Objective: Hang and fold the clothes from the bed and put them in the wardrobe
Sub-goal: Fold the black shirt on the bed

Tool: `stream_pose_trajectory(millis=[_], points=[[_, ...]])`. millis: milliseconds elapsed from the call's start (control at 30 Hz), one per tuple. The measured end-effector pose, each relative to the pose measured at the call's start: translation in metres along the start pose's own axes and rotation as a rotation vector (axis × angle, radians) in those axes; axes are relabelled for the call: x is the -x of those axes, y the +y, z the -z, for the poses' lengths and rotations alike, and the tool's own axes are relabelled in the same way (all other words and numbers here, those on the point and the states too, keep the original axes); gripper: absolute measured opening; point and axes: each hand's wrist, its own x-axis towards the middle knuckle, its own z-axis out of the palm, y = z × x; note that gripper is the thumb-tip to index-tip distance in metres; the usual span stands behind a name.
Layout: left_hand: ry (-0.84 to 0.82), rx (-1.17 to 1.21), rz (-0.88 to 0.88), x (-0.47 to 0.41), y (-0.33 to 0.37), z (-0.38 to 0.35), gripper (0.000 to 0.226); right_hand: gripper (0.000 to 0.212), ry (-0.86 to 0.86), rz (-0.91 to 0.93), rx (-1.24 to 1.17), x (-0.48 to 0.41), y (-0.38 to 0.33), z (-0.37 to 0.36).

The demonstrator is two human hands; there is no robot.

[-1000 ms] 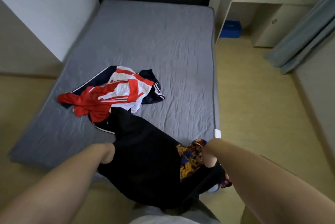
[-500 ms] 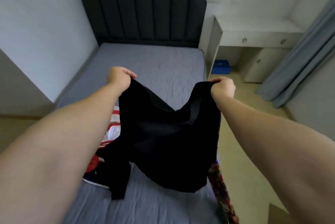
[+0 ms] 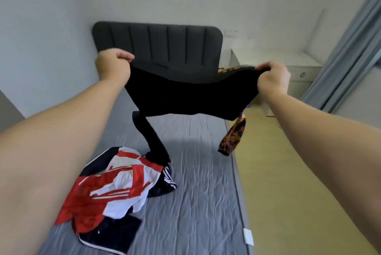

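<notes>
A black garment (image 3: 185,94) with a yellow-and-blue patterned part (image 3: 234,137) hangs stretched in the air above the bed. My left hand (image 3: 112,65) grips its left top corner and my right hand (image 3: 272,78) grips its right top corner. One black sleeve dangles down and touches the clothes pile. That pile, a red-and-white shirt (image 3: 115,190) on dark navy clothes with white stripes (image 3: 111,234), lies on the grey mattress (image 3: 195,203) at the lower left.
A dark padded headboard (image 3: 165,42) stands at the far end of the bed. A white desk with drawers (image 3: 296,69) is at the right, beside a grey curtain (image 3: 350,48). Yellowish floor (image 3: 288,193) runs along the bed's right side.
Both hands have lifted the black garment from the bed's near edge up into the air and pulled it wide. The view has tilted upward.
</notes>
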Motion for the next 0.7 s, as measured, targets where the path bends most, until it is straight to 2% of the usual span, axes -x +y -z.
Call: stream_pose_trajectory(millis=[100,267,400,467,567,700], points=[[-0.055,-0.096,0.105,0.046,-0.077,-0.008,0.058,0.046,-0.163,-0.109,0.095,0.041,0.041,-0.023],[-0.368,-0.419,0.186,0.151,-0.239,-0.022,0.056,0.036,-0.481,-0.29,0.349,0.139,0.16,-0.083],[-0.469,-0.462,0.358,0.226,-0.355,-0.034,0.053,0.03,-0.515,-0.582,0.375,0.216,0.268,-0.128],[-0.445,-0.432,0.489,0.265,-0.407,-0.035,0.045,0.03,-0.481,-0.712,0.377,0.259,0.321,-0.138],[-0.275,-0.403,0.754,0.312,-0.475,-0.032,0.046,0.028,-0.431,-0.87,0.375,0.318,0.389,-0.145],[-0.068,-0.149,1.154,0.369,-0.536,-0.017,0.039,0.025,-0.323,-1.054,0.357,0.389,0.458,-0.146]])
